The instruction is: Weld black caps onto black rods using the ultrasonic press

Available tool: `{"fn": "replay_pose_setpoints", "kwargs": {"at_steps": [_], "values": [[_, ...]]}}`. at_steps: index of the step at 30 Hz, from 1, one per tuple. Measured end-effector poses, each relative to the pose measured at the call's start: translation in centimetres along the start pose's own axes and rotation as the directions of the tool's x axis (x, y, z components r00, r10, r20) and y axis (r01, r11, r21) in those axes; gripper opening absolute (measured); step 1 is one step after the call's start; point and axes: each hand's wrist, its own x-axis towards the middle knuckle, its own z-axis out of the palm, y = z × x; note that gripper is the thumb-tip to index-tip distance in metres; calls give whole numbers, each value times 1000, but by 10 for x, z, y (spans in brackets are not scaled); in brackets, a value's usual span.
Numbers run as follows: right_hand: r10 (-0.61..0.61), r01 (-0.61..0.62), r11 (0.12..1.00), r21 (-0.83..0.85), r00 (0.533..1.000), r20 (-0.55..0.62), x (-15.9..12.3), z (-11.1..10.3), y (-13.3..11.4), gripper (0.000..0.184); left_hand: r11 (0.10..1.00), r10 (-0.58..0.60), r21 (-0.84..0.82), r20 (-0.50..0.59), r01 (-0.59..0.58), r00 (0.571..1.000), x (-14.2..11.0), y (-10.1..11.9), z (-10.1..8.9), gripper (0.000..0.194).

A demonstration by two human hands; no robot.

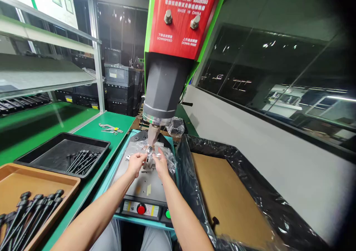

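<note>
Both hands are at the metal fixture [152, 165] on the press bed, just below the tip of the grey metal horn [153, 135]. My left hand [136, 164] is closed, thumb and fingertips pinched at the fixture's left side; what they hold is too small to make out. On the right side, my right hand [161, 164] has its fingers stretched upward with the thumb apart, close against the fixture. A small dark piece [150, 149] shows between the hands, partly hidden. Crumpled clear plastic film [171, 162] surrounds the fixture.
Left, a black tray [52, 147] and a brown tray [36, 175] hold black long-stemmed parts. Pliers [111, 128] lie on the green bench [122, 120]. A red button [141, 208] and green button [167, 214] face me. Right, a plastic-lined box [230, 191] contains a black part [215, 221].
</note>
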Motion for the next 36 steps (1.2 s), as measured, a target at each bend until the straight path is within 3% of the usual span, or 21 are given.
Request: {"fn": "replay_pose_setpoints", "kwargs": {"at_steps": [6, 11, 15, 18, 22, 27, 30, 36], "values": [[117, -113, 971, 213, 993, -7, -10, -5, 31, 77, 996, -74, -50, 21, 75, 997, -5, -12, 1, 30], [162, -126, 912, 389, 985, -60, -17, -16, 31, 78, 973, -152, -162, 75, 163, 986, -5, -11, -3, 26], [136, -173, 746, 643, 985, 107, -27, -26, 21, 75, 915, -270, -299, 43, 270, 962, 5, -1, -13, 32], [134, -259, 599, 758, 965, 225, -30, -28, 15, 56, 852, -359, -405, 9, 331, 933, 17, 5, -19, 27], [288, -263, 421, 868, 946, 146, -26, -24, 10, 26, 802, -404, -492, -31, 338, 914, 28, 4, -24, 14], [441, -302, 368, 880, 889, 121, -23, -24, 14, 14, 785, -397, -534, -48, 312, 916, 29, -7, -28, 12], [491, -324, 378, 867, 864, 108, -23, -27, 17, 13, 786, -382, -542, -52, 295, 923, 31, -11, -29, 11], [489, -336, 419, 844, 866, 101, -7, -24, 10, 17, 789, -373, -545, -59, 284, 926, 43, -11, -31, 9]]}}
